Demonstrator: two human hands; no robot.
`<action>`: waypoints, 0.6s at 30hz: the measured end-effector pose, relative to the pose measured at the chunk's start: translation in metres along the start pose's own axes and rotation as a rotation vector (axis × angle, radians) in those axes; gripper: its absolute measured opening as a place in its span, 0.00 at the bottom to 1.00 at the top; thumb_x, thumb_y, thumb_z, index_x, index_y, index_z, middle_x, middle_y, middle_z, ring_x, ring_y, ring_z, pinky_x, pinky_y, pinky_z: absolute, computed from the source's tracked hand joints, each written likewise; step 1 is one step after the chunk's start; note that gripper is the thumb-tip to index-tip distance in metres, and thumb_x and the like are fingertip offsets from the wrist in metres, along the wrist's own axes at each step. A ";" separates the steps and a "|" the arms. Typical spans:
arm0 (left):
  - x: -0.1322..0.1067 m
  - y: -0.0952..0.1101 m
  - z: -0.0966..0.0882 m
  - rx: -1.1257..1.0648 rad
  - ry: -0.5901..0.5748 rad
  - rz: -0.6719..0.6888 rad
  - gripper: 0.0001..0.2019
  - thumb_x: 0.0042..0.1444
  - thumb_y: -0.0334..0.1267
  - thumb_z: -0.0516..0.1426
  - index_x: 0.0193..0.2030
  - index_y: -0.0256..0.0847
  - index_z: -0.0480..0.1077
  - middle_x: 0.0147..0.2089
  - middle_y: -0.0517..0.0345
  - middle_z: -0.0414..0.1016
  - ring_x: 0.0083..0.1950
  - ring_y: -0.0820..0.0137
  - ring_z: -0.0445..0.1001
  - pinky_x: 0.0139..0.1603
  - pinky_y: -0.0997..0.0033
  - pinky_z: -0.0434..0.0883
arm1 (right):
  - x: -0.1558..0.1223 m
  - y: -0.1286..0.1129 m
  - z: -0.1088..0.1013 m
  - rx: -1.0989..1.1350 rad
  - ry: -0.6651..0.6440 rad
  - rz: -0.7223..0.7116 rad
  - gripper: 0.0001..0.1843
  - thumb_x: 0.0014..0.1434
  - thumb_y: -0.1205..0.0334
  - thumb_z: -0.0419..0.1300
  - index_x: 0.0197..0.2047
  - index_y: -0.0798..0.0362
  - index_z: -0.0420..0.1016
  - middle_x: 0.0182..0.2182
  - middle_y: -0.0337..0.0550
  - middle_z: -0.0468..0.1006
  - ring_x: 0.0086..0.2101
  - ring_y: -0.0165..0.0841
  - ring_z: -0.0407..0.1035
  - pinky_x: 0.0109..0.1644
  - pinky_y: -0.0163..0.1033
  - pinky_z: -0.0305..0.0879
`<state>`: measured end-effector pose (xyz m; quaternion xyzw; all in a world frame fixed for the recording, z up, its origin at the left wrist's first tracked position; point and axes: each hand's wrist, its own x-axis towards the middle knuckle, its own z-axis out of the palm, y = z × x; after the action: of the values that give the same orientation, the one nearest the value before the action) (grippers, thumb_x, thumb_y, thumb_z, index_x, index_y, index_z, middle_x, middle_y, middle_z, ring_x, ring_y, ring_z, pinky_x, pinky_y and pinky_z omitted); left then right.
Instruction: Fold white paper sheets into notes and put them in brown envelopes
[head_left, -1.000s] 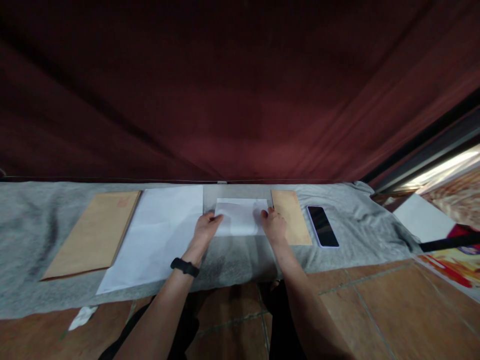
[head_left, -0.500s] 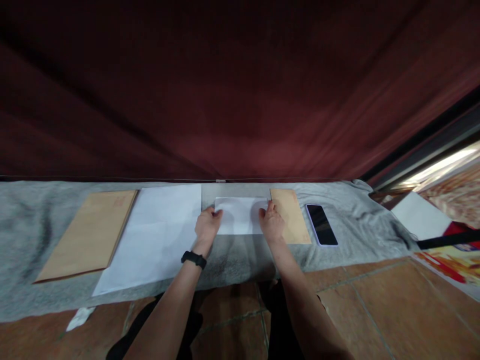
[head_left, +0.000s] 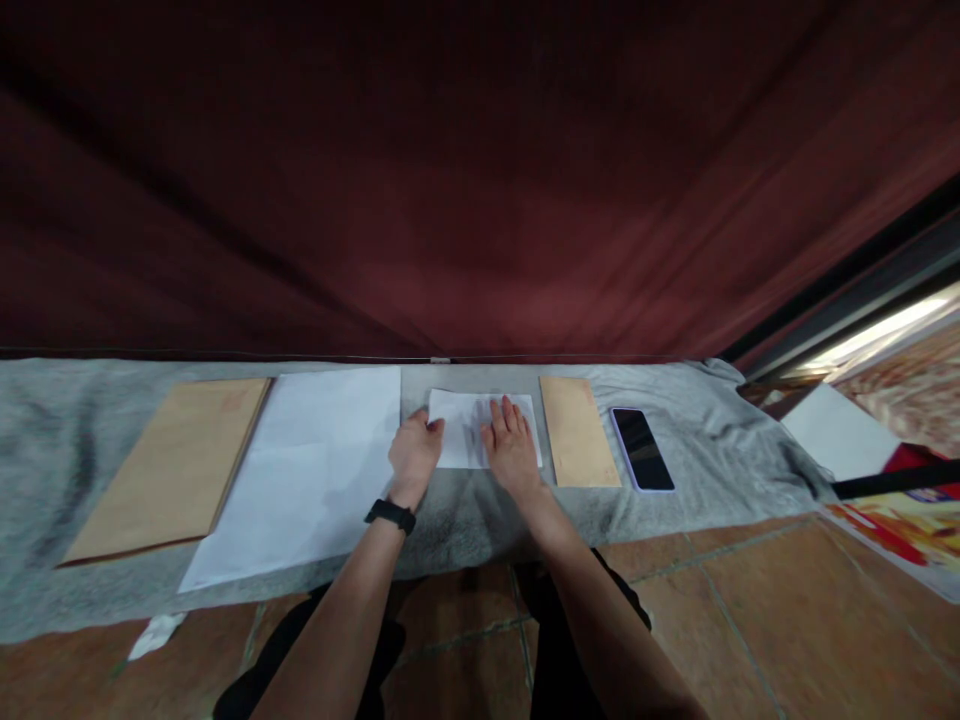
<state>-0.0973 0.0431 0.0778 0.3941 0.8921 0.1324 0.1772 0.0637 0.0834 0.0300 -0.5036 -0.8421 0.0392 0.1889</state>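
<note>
Head view. Clock directions are read about the small white sheet, which lies on the grey cloth covering the surface, directly before the person, with 12 o'clock towards the dark red hanging. The left hand, a black band at its wrist, sits at the 9 o'clock edge; its thumb lies over the sheet and its fingers are curled, apparently pinching that edge, although the fingertips are hidden. The right hand rests palm down on the 3 o'clock half, its fingers somewhat spread and pointing near 12. At 3 o'clock, just beside the sheet, lies the small brown envelope, with the phone beyond it. At 9 o'clock lies the large white paper, followed by the large brown envelope. Likely faults: should the left pinch pull while the right palm bears down, the thin sheet could wrinkle or tear; should the right hand slide towards 3, the sheet might buckle or skew. The soft cloth gives little firm backing, so pressure may leave uneven creases. A careless sweep of the left forearm towards 9 could shift the large white paper
</note>
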 end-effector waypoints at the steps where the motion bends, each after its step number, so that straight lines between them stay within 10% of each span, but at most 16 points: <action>1: -0.001 0.000 0.001 0.008 0.011 0.004 0.15 0.65 0.45 0.51 0.49 0.43 0.73 0.46 0.46 0.82 0.50 0.56 0.80 0.43 0.64 0.72 | -0.002 -0.001 0.003 -0.006 -0.012 -0.007 0.27 0.73 0.55 0.46 0.71 0.56 0.59 0.70 0.54 0.58 0.68 0.44 0.52 0.69 0.52 0.52; 12: -0.013 0.003 0.006 0.128 0.131 0.050 0.19 0.68 0.40 0.47 0.60 0.35 0.64 0.41 0.42 0.81 0.44 0.54 0.81 0.41 0.60 0.74 | -0.009 -0.001 0.011 -0.071 -0.014 -0.039 0.28 0.72 0.53 0.48 0.71 0.54 0.58 0.71 0.54 0.55 0.68 0.46 0.52 0.71 0.54 0.47; 18: -0.021 0.006 0.022 0.209 0.363 0.381 0.20 0.67 0.35 0.45 0.61 0.31 0.66 0.57 0.35 0.74 0.60 0.52 0.72 0.60 0.52 0.67 | -0.009 -0.002 0.011 -0.078 -0.033 -0.033 0.29 0.73 0.53 0.47 0.72 0.55 0.57 0.71 0.55 0.54 0.69 0.46 0.51 0.71 0.55 0.47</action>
<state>-0.0715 0.0332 0.0647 0.5404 0.8280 0.1390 -0.0553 0.0617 0.0761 0.0181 -0.4958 -0.8543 0.0116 0.1560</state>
